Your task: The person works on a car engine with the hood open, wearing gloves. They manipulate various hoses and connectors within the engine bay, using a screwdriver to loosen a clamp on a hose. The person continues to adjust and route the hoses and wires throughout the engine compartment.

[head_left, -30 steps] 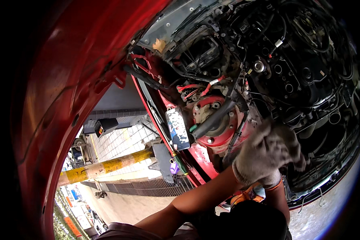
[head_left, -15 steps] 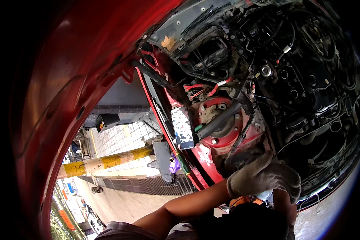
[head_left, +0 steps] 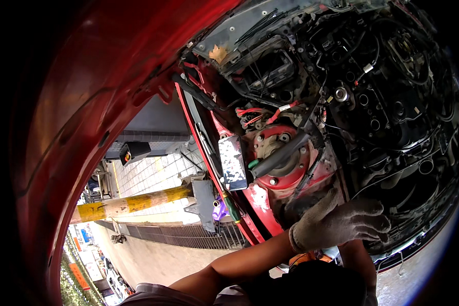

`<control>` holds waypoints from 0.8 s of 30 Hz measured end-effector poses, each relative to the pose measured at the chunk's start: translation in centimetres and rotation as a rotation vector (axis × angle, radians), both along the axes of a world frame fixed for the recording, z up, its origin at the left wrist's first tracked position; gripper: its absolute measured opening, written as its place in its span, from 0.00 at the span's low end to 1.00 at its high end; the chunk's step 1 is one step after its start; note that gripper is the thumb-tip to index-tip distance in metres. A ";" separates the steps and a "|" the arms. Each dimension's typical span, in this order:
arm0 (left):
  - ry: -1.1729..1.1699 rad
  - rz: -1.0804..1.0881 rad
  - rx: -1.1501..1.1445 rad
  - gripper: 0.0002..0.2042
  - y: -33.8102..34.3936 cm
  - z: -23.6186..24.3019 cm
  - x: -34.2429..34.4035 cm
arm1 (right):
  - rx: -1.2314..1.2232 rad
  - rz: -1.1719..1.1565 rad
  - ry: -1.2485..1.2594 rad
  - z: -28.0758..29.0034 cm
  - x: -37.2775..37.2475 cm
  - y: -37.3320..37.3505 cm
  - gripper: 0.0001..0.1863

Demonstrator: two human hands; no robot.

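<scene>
Holds left hand (head_left: 336, 224) loosely spread, empty, beside engine bay (head_left: 387, 117), four o'clock from phone (head_left: 232, 163); cannot tell hidden right hand's grip.

Subject's left hand (head_left: 341, 220): grey-brown knit glove (head_left: 316, 229), fabric darker in patches; close-fitting cuff (head_left: 294, 239) ends at wrist. Left forearm (head_left: 239, 265) bare. Sleeve (head_left: 153, 295): dark grey, faint mauve cast, stitched line near hem. Right forearm (head_left: 359, 262) bare; remaining clothing lost in shadow.

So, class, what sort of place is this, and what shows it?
Probably a car repair area: the red hood is raised, the engine is exposed, and the left hand wears a knitted glove.
</scene>
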State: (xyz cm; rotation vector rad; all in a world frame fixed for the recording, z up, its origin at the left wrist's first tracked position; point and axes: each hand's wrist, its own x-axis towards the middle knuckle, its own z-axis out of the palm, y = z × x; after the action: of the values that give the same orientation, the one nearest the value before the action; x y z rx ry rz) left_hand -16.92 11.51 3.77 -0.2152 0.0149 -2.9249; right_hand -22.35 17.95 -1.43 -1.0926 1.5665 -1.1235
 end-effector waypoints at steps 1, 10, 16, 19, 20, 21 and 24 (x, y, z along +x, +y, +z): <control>-0.005 -0.010 0.018 0.41 0.2 0.1 0.1 | 0.002 0.003 -0.006 -0.1 0.0 -0.1 0.08; -0.123 -0.043 0.022 0.42 0.5 -1.1 1.4 | 0.024 0.012 -0.027 -0.8 0.0 -0.1 0.08; -0.072 -0.007 -0.065 0.44 -0.2 -1.0 -0.1 | 0.022 0.009 -0.041 -1.1 0.2 -0.1 0.08; 0.019 0.082 -0.189 0.47 -0.9 -1.1 -2.4 | 0.030 0.020 -0.035 -1.5 0.5 -0.1 0.08; 0.074 0.162 -0.242 0.48 -0.8 -1.6 -3.4 | 0.033 0.035 -0.035 -1.6 0.8 0.0 0.08; 0.112 0.233 -0.265 0.49 -0.8 -1.9 -4.1 | 0.034 0.060 -0.029 -1.8 1.1 0.0 0.08; 0.124 0.343 -0.239 0.31 -1.8 -2.8 -5.2 | -0.030 0.223 -0.013 -3.4 3.6 0.3 0.08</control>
State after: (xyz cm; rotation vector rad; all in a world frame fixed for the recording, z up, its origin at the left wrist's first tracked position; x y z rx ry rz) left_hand -22.13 9.67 0.95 -0.3942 -0.3210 -2.5620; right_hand -18.77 18.29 -4.79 -1.2446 1.3831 -1.0033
